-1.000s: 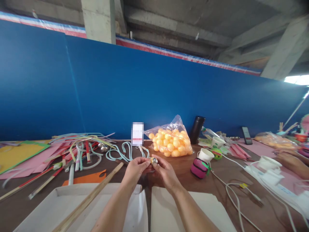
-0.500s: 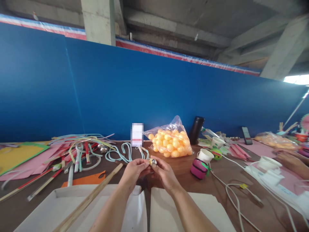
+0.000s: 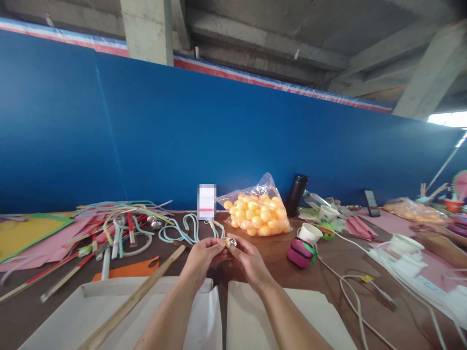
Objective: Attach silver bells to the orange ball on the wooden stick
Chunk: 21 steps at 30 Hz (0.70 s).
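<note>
Over the table's middle, my left hand (image 3: 201, 256) and my right hand (image 3: 251, 262) meet around a small shiny metal ball (image 3: 231, 242). The fingertips of both hands pinch it from either side, hiding part of it. A yellowish patch shows on the ball's left, and the rest is silver. Behind my hands stands a clear plastic bag of orange balls (image 3: 257, 216). Light-blue cord (image 3: 178, 233) lies in loops beyond my left hand. Several similar silver balls (image 3: 155, 222) rest farther left.
A wooden stick (image 3: 138, 294) lies across a white tray (image 3: 47, 325) at the front left. To the right are a purple pouch (image 3: 299, 253), a paper cup (image 3: 311, 234), a black bottle (image 3: 297, 194) and white cables (image 3: 350, 299). Another person's hands (image 3: 434, 243) are at the far right.
The metal ball appears turned slightly between my fingertips, with more silver showing. Both hands stay in nearly the same place; the view shifts very slightly.
</note>
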Motion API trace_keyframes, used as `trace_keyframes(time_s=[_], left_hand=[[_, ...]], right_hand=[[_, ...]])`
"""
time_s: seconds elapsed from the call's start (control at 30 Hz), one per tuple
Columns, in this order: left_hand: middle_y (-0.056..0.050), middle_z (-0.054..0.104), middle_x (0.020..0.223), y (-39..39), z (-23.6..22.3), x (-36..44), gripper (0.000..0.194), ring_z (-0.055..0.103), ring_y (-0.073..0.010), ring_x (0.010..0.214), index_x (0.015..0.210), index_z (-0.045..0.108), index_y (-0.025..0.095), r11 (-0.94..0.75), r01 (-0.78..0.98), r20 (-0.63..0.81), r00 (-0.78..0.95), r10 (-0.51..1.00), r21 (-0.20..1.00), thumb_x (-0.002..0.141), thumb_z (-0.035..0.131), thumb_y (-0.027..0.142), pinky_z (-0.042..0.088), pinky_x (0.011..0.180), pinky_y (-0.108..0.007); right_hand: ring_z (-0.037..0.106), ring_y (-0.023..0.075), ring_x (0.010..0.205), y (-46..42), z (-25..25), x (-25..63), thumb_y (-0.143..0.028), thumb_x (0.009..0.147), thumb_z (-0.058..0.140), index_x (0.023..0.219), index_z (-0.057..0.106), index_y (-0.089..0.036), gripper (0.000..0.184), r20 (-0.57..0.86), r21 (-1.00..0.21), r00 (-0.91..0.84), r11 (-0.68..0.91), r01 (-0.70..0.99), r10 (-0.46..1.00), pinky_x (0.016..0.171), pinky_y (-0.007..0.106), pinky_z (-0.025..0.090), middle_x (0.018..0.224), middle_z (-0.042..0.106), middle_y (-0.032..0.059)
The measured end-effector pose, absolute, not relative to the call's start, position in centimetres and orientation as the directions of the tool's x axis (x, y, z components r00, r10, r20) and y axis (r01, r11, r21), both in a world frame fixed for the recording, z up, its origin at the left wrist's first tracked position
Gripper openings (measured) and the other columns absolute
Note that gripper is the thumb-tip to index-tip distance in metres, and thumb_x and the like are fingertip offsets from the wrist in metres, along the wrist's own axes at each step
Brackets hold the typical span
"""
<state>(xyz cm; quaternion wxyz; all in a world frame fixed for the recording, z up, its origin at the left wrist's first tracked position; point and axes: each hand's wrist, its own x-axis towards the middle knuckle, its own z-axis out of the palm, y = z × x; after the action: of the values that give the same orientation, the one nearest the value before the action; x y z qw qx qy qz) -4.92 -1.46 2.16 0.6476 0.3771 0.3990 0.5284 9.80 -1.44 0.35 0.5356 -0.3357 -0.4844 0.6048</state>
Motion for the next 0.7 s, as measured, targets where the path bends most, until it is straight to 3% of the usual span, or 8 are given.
trace_keyframes(time_s=[0.7], left_hand=[[-0.005,0.066,0.073,-1.35,1.86,-5.06,0.026,0.063,-0.0119,0.068,0.072,0.064,0.012,0.155,-0.361,-0.116,0.127,0.985,0.92,0.062,0.077,0.031,0.052,0.072,-0.024]], right_hand=[[0.062,0.0199,0.082,-1.48,0.22,9.79,-0.037,0.074,0.071,0.113,0.063,-0.021,0.043,0.102,-0.937,-0.202,0.025,-0.349,0.974,0.06,0.027,0.048,0.102,0.067,0.0056]])
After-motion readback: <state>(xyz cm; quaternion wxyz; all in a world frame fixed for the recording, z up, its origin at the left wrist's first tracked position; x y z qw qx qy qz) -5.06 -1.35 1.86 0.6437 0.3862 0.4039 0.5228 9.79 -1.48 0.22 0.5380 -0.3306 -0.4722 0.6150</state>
